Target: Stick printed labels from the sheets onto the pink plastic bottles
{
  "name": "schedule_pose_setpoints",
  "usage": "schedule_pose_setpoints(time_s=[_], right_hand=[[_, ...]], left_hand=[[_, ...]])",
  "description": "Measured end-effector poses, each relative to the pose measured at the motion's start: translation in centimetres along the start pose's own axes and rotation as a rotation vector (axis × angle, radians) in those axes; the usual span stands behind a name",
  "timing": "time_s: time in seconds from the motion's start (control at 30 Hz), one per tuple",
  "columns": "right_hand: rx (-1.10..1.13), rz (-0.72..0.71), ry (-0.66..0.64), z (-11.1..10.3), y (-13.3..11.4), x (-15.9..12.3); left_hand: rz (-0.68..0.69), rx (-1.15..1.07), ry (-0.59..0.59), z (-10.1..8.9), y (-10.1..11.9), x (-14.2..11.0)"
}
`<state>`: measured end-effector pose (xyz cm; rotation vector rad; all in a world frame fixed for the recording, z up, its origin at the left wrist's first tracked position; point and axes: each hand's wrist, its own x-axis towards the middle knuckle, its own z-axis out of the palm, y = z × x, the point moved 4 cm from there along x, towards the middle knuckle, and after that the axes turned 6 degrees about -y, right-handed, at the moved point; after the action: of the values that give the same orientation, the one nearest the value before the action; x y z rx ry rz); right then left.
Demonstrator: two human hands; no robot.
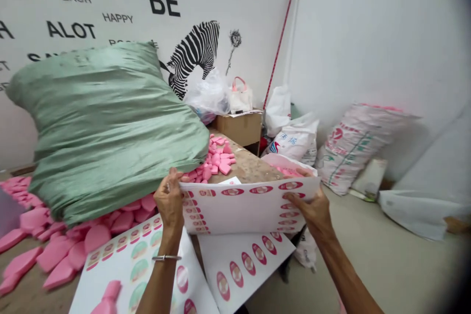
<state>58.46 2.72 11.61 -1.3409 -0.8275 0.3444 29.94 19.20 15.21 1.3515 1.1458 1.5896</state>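
Both hands hold up a white sheet [239, 211] printed with pink oval labels along its edges. My left hand [170, 201] pinches its left end, and a metal bangle circles that wrist. At the right end, my right hand [312, 208] grips the sheet with the thumb on the near face and fingers behind. Below it, another sheet with a row of pink ovals [253, 265] lies on the table. A sheet with green and pink labels [121, 265] lies at the lower left, with a pink bottle-shaped piece [107, 299] on top.
A large green sack [114, 127] rests on many pink pieces [73, 245] at the left. At the table's far end stand a cardboard box [241, 127] and a small bag [241, 98]. White sacks [294, 137] and a fuller printed sack [353, 147] stand on the floor.
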Motion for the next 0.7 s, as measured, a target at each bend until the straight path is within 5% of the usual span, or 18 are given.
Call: schedule_pose_setpoints(time_s=[0.13, 0.3, 0.4, 0.57, 0.7], right_hand=[[-0.082, -0.01, 0.143, -0.2, 0.6, -0.1], [-0.001, 0.239, -0.024, -0.2, 3.1, 0.4], [0.031, 0.358, -0.052, -0.1, 4.3, 0.3], [0.022, 0.09, 0.112, 0.0, 2.0, 0.4], [-0.026, -0.076, 0.156, 0.1, 1.0, 0.1]], left_hand=[[-0.025, 0.009, -0.022, -0.3, -0.1, 0.0], [-0.244, -0.164, -0.5, -1.6, -2.8, -0.4], [-0.357, -0.183, -0.571, -2.0, -4.3, -1.5], [-0.26, -0.235, -0.443, -1.7, -3.3, -0.7], [-0.262, -0.226, -0.586, -2.4, -2.5, 0.0]])
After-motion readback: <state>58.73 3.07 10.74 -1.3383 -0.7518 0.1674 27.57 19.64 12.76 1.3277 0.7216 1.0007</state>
